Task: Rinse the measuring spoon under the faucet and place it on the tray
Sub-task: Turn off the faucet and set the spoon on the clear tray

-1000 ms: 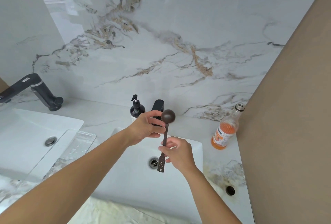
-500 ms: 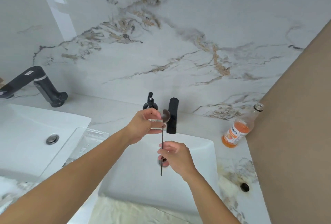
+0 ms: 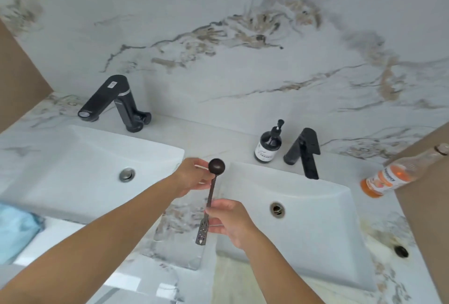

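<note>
Both hands hold the measuring spoon, apparently over the tray.

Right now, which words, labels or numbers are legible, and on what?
Nothing is legible.
Soap bottle: white label, script too blurred.
Orange drink bottle: label lettering upside down and blurred.
Left faucet: small white sticker, too small.
Measuring spoon: no markings visible.

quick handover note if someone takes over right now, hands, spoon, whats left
Left hand: fingertips at the bowl of the dark metal measuring spoon.
Right hand: pinches the handle.
Spoon is held above the clear plastic tray on the counter between the two white basins, off to the left of the black right faucet; no water is visible.
Rinse: cannot tell from this view.
Left: lay the spoon on the tray.
</note>
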Motion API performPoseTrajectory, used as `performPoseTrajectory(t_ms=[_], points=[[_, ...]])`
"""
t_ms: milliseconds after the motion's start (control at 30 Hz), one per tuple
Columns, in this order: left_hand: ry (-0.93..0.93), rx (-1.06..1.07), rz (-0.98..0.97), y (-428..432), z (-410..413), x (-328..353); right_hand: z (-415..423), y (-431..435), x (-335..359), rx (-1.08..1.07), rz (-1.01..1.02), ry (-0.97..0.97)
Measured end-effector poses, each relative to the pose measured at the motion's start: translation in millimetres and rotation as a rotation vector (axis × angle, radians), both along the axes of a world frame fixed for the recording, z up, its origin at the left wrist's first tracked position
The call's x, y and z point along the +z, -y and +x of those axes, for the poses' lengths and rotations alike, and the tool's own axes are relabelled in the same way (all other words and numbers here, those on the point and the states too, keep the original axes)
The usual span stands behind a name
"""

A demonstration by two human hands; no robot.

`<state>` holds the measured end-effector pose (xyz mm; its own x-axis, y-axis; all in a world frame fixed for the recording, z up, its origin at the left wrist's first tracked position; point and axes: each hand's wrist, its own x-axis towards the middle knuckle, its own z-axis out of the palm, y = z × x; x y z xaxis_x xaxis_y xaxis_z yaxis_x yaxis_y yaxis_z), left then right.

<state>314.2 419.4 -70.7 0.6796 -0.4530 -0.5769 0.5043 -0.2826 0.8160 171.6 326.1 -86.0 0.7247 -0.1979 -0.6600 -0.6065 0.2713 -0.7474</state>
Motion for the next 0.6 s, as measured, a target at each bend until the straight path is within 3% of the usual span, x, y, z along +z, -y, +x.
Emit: performPoseTrajectory(t_ms=[300,600], points=[[-0.093,-0.001,0.179,-14,1,-76,19,-41,-22,-0.077,0.093,-0.219],[-0.102,0.12,0.237,-20,2,-100,38,-59,-32,-0.211,0.101,-0.343]])
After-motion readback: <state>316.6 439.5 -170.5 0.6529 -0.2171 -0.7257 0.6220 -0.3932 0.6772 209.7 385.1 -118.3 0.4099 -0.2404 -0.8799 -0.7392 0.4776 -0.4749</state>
